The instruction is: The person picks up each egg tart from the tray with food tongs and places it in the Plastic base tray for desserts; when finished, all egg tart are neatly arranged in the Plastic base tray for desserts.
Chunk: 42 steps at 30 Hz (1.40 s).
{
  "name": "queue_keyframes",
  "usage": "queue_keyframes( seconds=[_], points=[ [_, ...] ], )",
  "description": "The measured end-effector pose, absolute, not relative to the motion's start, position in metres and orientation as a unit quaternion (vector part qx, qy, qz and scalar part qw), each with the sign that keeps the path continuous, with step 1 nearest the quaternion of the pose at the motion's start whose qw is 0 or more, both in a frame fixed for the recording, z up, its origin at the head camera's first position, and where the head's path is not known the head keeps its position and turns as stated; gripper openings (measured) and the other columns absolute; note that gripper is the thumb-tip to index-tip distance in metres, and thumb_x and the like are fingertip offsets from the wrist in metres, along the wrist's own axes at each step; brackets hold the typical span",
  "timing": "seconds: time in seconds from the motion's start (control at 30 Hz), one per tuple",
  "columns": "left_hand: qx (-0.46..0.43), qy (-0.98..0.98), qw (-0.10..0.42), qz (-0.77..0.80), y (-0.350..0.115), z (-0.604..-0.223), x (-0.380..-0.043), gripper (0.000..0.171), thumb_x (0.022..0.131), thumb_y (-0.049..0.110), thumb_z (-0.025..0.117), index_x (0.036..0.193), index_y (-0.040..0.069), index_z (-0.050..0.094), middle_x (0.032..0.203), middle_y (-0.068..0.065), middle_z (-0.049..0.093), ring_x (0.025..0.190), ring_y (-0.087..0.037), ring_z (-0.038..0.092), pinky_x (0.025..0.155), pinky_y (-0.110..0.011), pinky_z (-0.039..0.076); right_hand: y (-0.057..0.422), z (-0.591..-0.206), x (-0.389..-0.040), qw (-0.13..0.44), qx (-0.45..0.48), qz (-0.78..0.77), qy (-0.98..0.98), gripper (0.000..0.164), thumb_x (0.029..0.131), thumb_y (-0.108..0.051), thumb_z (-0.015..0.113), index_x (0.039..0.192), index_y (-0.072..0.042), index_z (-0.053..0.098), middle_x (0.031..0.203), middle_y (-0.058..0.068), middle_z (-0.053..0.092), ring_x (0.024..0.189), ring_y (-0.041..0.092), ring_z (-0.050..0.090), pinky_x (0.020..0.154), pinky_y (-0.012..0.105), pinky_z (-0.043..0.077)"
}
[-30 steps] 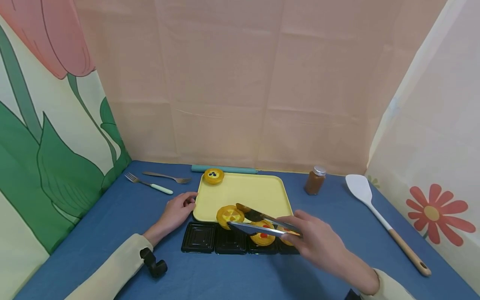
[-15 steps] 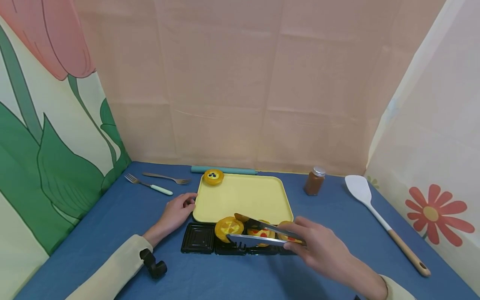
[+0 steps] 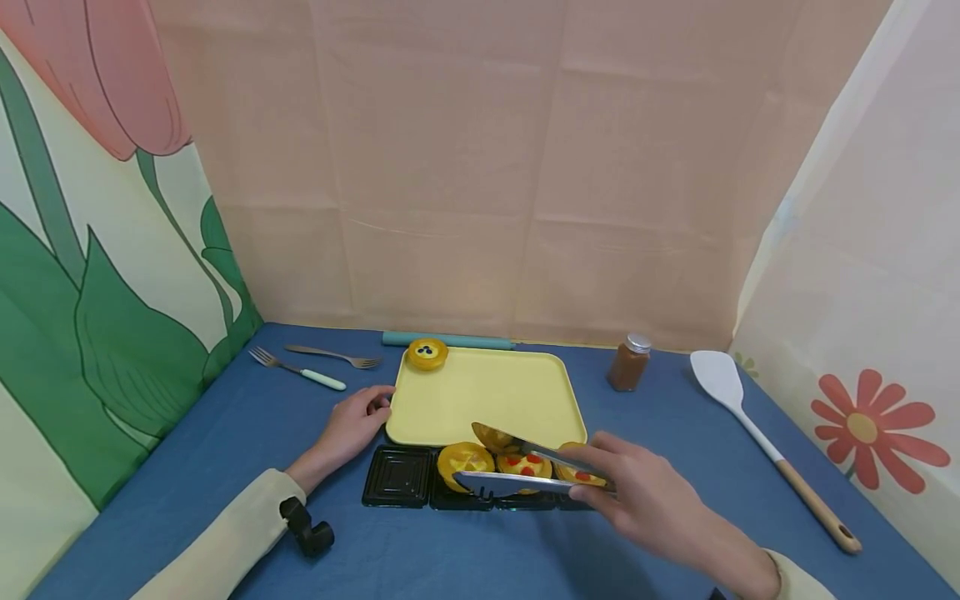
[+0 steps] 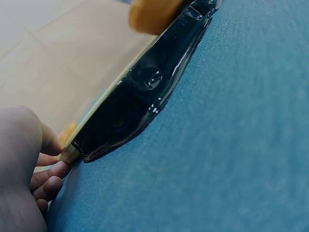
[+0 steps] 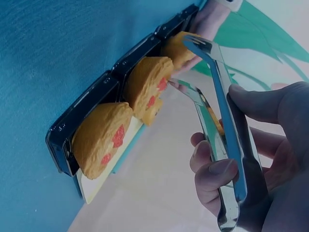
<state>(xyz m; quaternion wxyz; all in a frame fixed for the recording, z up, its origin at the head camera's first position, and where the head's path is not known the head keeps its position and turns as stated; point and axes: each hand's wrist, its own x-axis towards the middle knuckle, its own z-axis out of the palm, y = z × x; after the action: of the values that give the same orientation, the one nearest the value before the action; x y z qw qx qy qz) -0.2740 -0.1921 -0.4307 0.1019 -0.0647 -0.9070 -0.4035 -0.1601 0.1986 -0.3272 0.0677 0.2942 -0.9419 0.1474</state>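
Note:
My right hand (image 3: 645, 500) holds metal tongs (image 5: 222, 101), their arms spread. Near the tong tips, an egg tart with yellow topping (image 3: 463, 460) sits in the second compartment from the left of a black plastic container (image 3: 397, 475). Whether the tips touch it I cannot tell. Two tarts with red bits, one in the middle (image 5: 148, 87) and one at the right end (image 5: 101, 140), sit in the compartments beside it. My left hand (image 3: 358, 423) pinches the left edge of a yellow tray (image 3: 487, 396) just behind the container. A tart with dark berries (image 3: 427, 354) rests at the tray's far left corner.
Two forks, one all metal (image 3: 330, 355) and one with a pale green handle (image 3: 300, 369), lie left of the tray. A teal rod (image 3: 450, 340) lies behind it. To the right stand a brown spice jar (image 3: 630, 362) and a white spatula with wooden handle (image 3: 780, 450).
The yellow-topped tart came down from the tray's near edge into the second compartment, then shifted slightly right. The tongs lowered with it. My left hand stayed at the tray.

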Motion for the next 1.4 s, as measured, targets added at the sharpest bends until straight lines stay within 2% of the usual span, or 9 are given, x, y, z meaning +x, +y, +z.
queue_keyframes(
  seconds=[0.5,0.9,1.2,1.4],
  points=[
    [-0.063,-0.907,0.106,-0.403,-0.192,-0.432,-0.274,0.038,0.098,0.008,0.056,0.134,-0.001,0.061,0.099,-0.006,0.061,0.077,-0.019,0.049,0.069,-0.036,0.038,0.202,-0.320,-0.163,0.078,0.288,0.169,-0.939,0.040,0.087,-0.027,0.081,0.125,-0.024,0.072,0.088,-0.014,0.053,0.069,0.003,0.048,0.055,0.023,0.043],
    [-0.067,-0.905,0.103,-0.407,-0.193,-0.433,-0.274,0.039,0.099,0.009,0.055,0.136,0.000,0.060,0.100,-0.007,0.061,0.076,-0.019,0.049,0.068,-0.036,0.038,0.190,-0.315,-0.174,0.092,0.262,0.177,-0.944,0.041,0.086,-0.026,0.082,0.125,-0.024,0.073,0.088,-0.010,0.055,0.070,0.006,0.049,0.055,0.024,0.044],
    [-0.068,-0.905,0.104,-0.407,-0.193,-0.433,-0.273,0.038,0.099,0.009,0.056,0.135,0.000,0.061,0.099,-0.006,0.060,0.077,-0.020,0.049,0.069,-0.036,0.038,0.179,-0.320,-0.197,0.129,0.269,0.163,-0.941,0.041,0.085,-0.024,0.083,0.125,-0.018,0.073,0.084,-0.008,0.052,0.063,0.007,0.045,0.051,0.024,0.041],
    [-0.066,-0.905,0.103,-0.407,-0.193,-0.433,-0.274,0.038,0.099,0.009,0.055,0.136,0.000,0.060,0.099,-0.006,0.060,0.077,-0.019,0.049,0.069,-0.036,0.038,0.173,-0.322,-0.215,0.147,0.279,0.158,-0.936,0.042,0.087,-0.024,0.082,0.126,-0.013,0.072,0.086,-0.003,0.055,0.064,0.009,0.045,0.051,0.024,0.041]
  ],
)
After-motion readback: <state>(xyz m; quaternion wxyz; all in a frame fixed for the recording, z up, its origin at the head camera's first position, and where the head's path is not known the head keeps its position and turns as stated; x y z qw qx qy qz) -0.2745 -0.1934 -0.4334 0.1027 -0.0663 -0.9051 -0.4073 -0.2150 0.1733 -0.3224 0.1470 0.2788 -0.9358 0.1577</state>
